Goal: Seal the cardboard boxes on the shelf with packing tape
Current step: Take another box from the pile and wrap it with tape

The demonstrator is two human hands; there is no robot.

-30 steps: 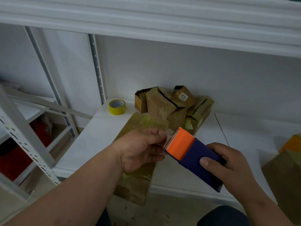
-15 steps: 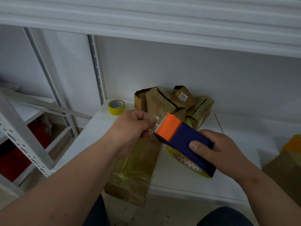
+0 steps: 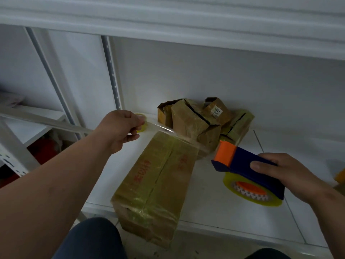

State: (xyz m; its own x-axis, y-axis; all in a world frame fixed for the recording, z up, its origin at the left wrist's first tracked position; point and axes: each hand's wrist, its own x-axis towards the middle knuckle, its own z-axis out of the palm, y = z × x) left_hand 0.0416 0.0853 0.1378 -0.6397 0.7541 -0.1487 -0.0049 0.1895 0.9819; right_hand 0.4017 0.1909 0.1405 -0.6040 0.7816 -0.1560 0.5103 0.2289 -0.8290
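Observation:
A long cardboard box (image 3: 156,182) wrapped in yellowish tape lies on the white shelf (image 3: 214,204), its near end hanging over the front edge. My right hand (image 3: 291,176) grips a blue and orange tape dispenser (image 3: 242,165) with a yellow roll (image 3: 252,193) under it, to the right of the box. My left hand (image 3: 123,131) pinches the free end of a clear tape strip (image 3: 175,133), stretched from the dispenser across the air above the box's far end.
A pile of small cardboard boxes (image 3: 203,122) sits at the back of the shelf against the wall. A spare yellow tape roll (image 3: 141,126) lies half hidden behind my left hand. Another box (image 3: 340,176) shows at the right edge. White rack posts (image 3: 112,75) stand left.
My left hand has pulled the tape end away to the upper left, drawing out a long strip. The dispenser has moved right and down, uncovering the long box.

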